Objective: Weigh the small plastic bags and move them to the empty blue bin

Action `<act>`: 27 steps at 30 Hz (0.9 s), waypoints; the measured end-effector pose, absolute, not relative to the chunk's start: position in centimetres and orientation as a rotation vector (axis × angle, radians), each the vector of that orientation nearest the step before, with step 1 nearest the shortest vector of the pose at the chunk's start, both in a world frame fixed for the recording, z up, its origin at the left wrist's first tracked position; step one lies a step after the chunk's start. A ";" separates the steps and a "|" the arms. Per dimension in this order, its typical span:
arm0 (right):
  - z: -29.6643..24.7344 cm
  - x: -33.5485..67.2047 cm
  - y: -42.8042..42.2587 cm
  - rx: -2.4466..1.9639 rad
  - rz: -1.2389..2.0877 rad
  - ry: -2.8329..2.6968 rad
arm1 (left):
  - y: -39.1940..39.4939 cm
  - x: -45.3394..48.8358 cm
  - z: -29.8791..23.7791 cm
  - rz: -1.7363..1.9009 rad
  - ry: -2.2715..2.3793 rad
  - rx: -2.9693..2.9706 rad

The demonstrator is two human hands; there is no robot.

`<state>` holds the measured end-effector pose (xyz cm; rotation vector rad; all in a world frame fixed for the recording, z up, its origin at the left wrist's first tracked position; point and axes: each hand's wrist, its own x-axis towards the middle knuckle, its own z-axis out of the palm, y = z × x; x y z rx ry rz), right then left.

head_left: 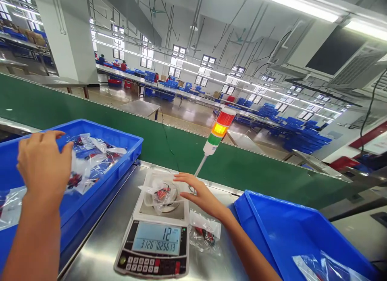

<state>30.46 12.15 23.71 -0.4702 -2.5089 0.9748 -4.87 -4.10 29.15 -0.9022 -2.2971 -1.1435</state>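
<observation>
My left hand [45, 164] is over the left blue bin [99, 130], thumb and fingers apart. Clear plastic bags [96, 158] with small red and black parts lie in the bin beside its fingertips. My right hand [201, 192] hovers at the right edge of the scale's pan, fingers spread and holding nothing. In the pan sits one clear bag [163, 194] of red and black wire-like pieces. The counting scale [157, 236] reads 12 on its top line. Under my right forearm another filled bag [204, 232] rests on the metal table, just right of the scale.
On the right stands a second blue bin [290, 228] with bags [326, 269] near its front end. A signal tower [219, 132] with its amber section lit rises behind the scale. Beyond runs a green barrier [181, 142]; several people sit at far tables.
</observation>
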 end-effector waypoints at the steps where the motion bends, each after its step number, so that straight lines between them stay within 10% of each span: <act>1: 23.1 31.8 12.4 -0.564 0.931 -2.456 | -4.4 -4.4 28.5 -1.133 -2.295 -0.941; 14: 8.6 41.5 7.0 -1.546 0.526 -2.775 | -4.3 7.8 21.6 -1.198 -1.955 -2.360; 27: 10.9 44.0 5.6 -1.477 0.660 -2.265 | -4.5 7.0 20.7 -0.990 -1.828 -2.398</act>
